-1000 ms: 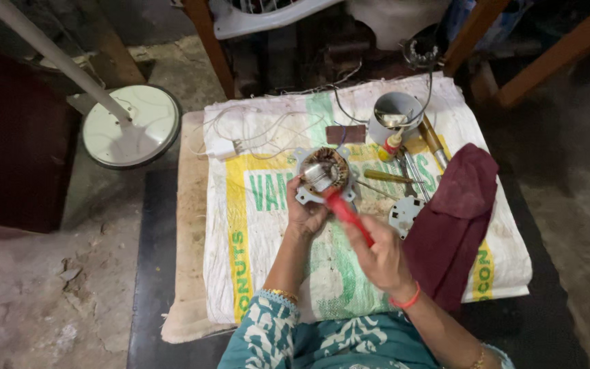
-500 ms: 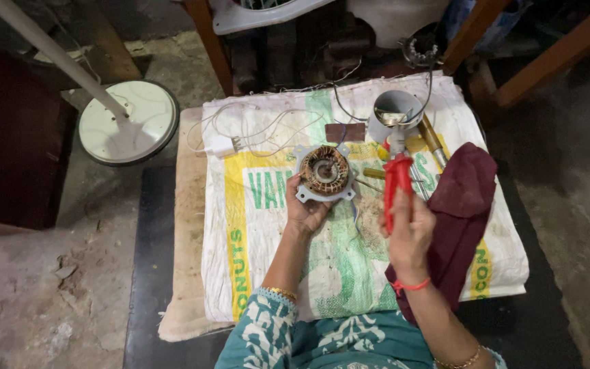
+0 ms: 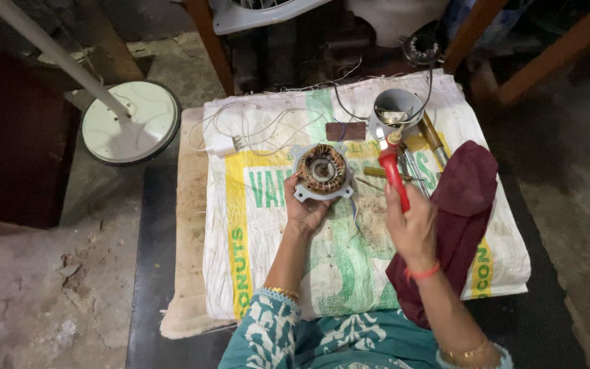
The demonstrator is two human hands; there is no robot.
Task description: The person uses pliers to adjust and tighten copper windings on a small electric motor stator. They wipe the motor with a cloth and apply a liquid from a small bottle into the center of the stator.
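Observation:
My left hand point(image 3: 304, 208) holds up a round motor stator point(image 3: 322, 171) with copper windings and a grey metal frame, above a white woven sack point(image 3: 274, 260) spread over the table. My right hand point(image 3: 412, 225) grips red-handled pliers point(image 3: 394, 174), jaws pointing away toward a grey plastic cup-shaped housing point(image 3: 397, 109) at the back. The pliers are to the right of the stator and apart from it.
A maroon cloth point(image 3: 462, 219) lies at the right of the sack. Other hand tools point(image 3: 421, 147) lie beside the housing. A white plug with cable point(image 3: 230, 140) rests at the back left. A white round fan base with pole point(image 3: 130, 123) stands on the floor to the left.
My right hand has pulled the pliers off the stator and swung them right and away, toward the grey housing. The left hand has kept the stator raised.

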